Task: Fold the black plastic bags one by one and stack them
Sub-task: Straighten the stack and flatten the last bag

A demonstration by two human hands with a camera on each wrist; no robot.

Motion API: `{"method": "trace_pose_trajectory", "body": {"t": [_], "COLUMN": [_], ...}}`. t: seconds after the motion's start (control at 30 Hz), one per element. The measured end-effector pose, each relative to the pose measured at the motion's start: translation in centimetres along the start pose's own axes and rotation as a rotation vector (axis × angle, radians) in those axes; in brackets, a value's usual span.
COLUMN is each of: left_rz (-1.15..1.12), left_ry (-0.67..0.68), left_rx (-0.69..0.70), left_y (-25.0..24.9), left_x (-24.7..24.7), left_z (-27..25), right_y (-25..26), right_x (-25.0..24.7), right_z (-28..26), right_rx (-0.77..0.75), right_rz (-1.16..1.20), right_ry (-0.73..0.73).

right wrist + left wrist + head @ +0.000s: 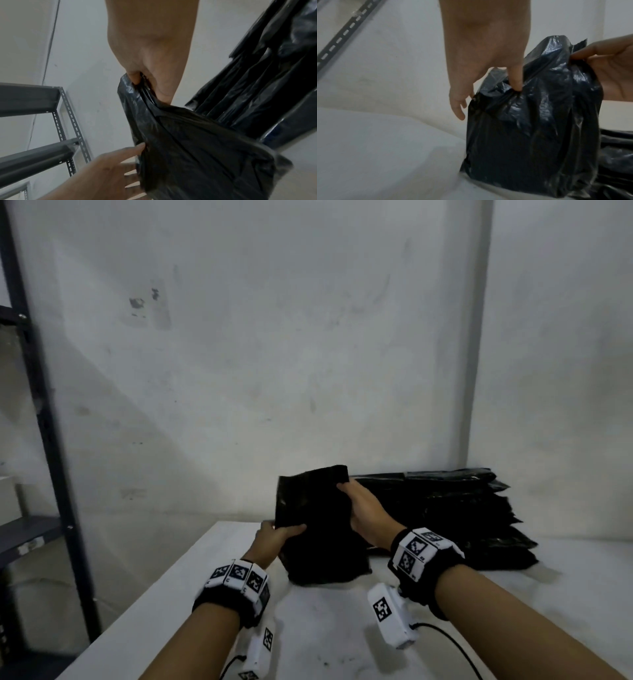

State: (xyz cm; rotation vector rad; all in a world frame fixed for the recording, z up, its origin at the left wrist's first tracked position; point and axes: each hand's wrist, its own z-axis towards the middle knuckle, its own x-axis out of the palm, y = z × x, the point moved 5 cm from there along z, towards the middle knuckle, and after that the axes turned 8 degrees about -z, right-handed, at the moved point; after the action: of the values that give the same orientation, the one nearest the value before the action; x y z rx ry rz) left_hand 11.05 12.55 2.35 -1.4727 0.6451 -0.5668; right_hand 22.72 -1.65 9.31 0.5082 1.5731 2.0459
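Left hand point(274, 537) pinches the bag point(318, 529), thumb in front, fingers behind its left edge; right hand point(364, 510) clamps the upper right edge between thumb and fingers. Bag held upright, folded and bunched, bottom edge on the white table point(171, 611). Pile point(455, 515) of flat black bags just right, rack point(41, 405) far left.

Bare forearms, no sleeves. Around each wrist a black padded band point(416, 583) topped with a row of white blocks point(238, 575) printed with black-and-white square markers. Beneath each wrist, lower centre of the head view, a white oblong camera unit point(390, 616) bearing one such marker, trailing a thin black cable point(455, 645). Left hand point(274, 537) and right hand point(364, 508) ungloved.
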Motion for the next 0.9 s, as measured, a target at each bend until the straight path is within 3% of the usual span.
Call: {"method": "trace_pose_trajectory", "body": {"t": [0.13, 0.33, 0.43, 0.53, 0.63, 0.77, 0.9], "left_rz": [-0.218, -0.312, -0.333, -0.387, -0.278, -0.030, -0.077], "left_ry": [0.279, 0.401, 0.498, 0.608, 0.673, 0.628, 0.417], "left_rx": [0.049, 0.027, -0.062, -0.247, -0.404, -0.512, -0.303], "left_y": [-2.8, -1.8, -0.9, 0.1, 0.8, 2.7, 2.6], "left_x": [6.1, 10.8, 13.0, 14.6, 15.5, 15.8, 16.4], "left_z": [-5.2, -9.7, -12.1, -13.8, -14.4, -13.4, -11.7], "right_y": [1.8, 2.3, 1.9, 1.4, 0.7, -1.7, -4.6], "right_x": [-4.4, -11.8, -14.6, -16.5, -17.6, -19.3, -20.6], "right_z": [-4.2, -11.4, -15.1, -18.1, -20.0, -20.8, -19.6], "right_rx": [0.066, 0.236, 0.345, 0.446, 0.552, 0.647, 0.651], "right_rz": [0.030, 0.151, 0.127, 0.135, 0.092, 0.028, 0.034], "right_ry": [-0.015, -0.090, -0.042, 0.031, 0.092, -0.008, -0.103]}}
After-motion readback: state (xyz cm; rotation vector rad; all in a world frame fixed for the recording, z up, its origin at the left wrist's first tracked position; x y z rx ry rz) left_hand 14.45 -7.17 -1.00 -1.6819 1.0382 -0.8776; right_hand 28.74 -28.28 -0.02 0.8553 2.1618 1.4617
